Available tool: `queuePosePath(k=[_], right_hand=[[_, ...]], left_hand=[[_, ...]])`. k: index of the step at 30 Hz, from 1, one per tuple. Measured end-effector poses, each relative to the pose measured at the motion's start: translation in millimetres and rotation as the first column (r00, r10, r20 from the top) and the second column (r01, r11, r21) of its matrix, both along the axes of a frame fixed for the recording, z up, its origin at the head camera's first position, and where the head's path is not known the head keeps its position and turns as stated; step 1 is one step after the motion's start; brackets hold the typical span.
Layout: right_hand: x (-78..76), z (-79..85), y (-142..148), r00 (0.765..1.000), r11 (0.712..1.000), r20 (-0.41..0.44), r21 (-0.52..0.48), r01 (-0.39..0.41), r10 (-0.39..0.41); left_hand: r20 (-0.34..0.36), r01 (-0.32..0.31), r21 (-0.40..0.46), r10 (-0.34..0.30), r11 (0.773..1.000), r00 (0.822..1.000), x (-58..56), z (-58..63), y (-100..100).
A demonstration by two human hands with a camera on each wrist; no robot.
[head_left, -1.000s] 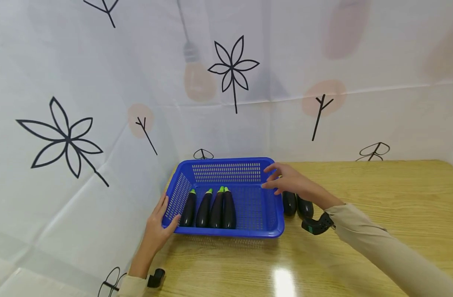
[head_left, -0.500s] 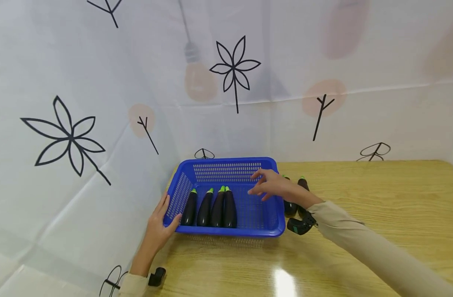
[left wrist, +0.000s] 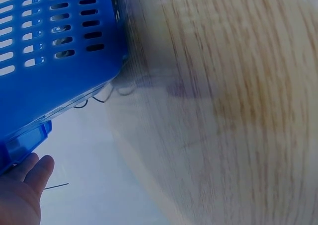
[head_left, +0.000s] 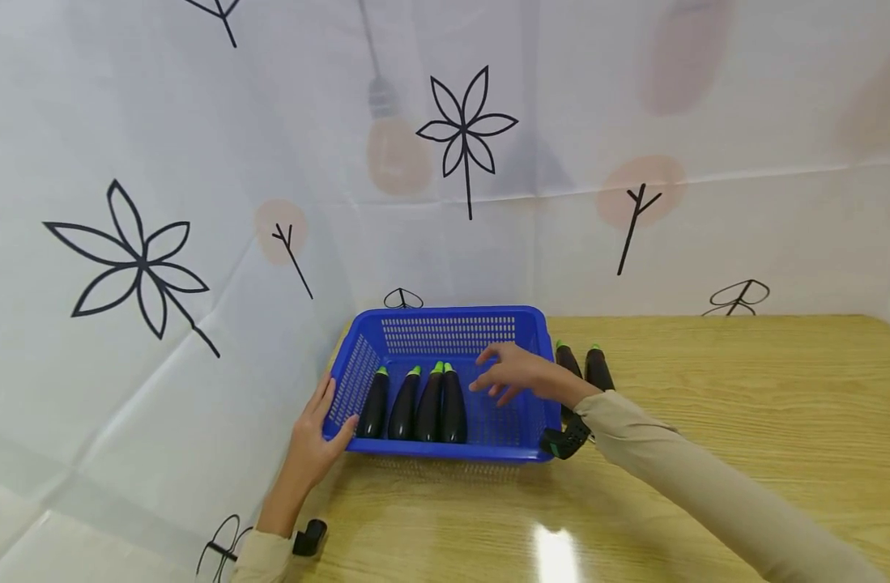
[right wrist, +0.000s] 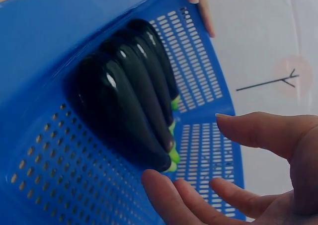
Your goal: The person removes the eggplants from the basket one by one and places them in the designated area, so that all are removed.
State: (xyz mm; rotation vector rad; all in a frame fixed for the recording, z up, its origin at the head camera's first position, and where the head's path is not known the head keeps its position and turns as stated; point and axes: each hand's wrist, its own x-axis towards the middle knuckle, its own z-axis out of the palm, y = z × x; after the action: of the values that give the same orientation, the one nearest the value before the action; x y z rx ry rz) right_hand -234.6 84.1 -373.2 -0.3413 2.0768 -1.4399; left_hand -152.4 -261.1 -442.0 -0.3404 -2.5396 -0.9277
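A blue plastic basket (head_left: 445, 455) with slotted walls sits on the table. Inside, on its left half, several dark eggplants (head_left: 453, 409) lie side by side, green stem ends pointing away. My left hand (head_left: 311, 445) grips the basket's left front corner, with the thumb over the rim and the fingers along the outside; the left wrist view shows part of it against the rim. Over the basket's right half hovers my right hand (head_left: 513, 372), fingers apart and nothing held. In the right wrist view, its thumb and fingers (right wrist: 166, 197) are spread near the green stem ends.
Two more eggplants (head_left: 598, 369) lie on the wooden table (head_left: 743, 421) just right of the basket, partly hidden by my right forearm. A white printed cloth (head_left: 561, 243) hangs behind and to the left.
My right hand has moved left from the basket's right rim to above its inside, baring more of the two eggplants outside. The left hand stays on the rim.
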Motion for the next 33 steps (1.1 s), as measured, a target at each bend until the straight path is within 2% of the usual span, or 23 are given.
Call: queuePosePath(k=[5, 11, 19, 23, 33], right_hand=[[-3.6, -5.6, -6.7, 1.0, 1.0, 0.015, -0.001, 0.006, -0.006], [-10.6, -14.9, -15.1, 0.998, 1.0, 0.049, 0.008, 0.026, -0.026], [-16.0, -22.4, -27.9, 0.995, 0.999, 0.1, 0.026, 0.024, -0.026], [-19.7, -28.4, -34.7, 0.989, 0.998, 0.135, 0.03, 0.053, -0.056], [-26.6, -39.5, -46.4, 0.987, 0.992, 0.139, 0.105, 0.066, -0.081]], left_hand=[[-0.026, -0.005, -0.017, 0.004, 1.0, 1.0, -1.4, -0.8, 0.2], [0.013, -0.001, 0.0, 0.001, 1.0, 1.0, -2.1, 0.1, -0.9], [0.029, -0.002, 0.007, 0.001, 1.0, 1.0, -2.1, 0.2, -0.1], [0.044, -0.004, 0.013, 0.003, 1.0, 0.999, -1.7, 0.7, 0.1], [0.042, -0.001, 0.009, 0.0, 1.0, 0.999, -2.8, 0.4, 0.3]])
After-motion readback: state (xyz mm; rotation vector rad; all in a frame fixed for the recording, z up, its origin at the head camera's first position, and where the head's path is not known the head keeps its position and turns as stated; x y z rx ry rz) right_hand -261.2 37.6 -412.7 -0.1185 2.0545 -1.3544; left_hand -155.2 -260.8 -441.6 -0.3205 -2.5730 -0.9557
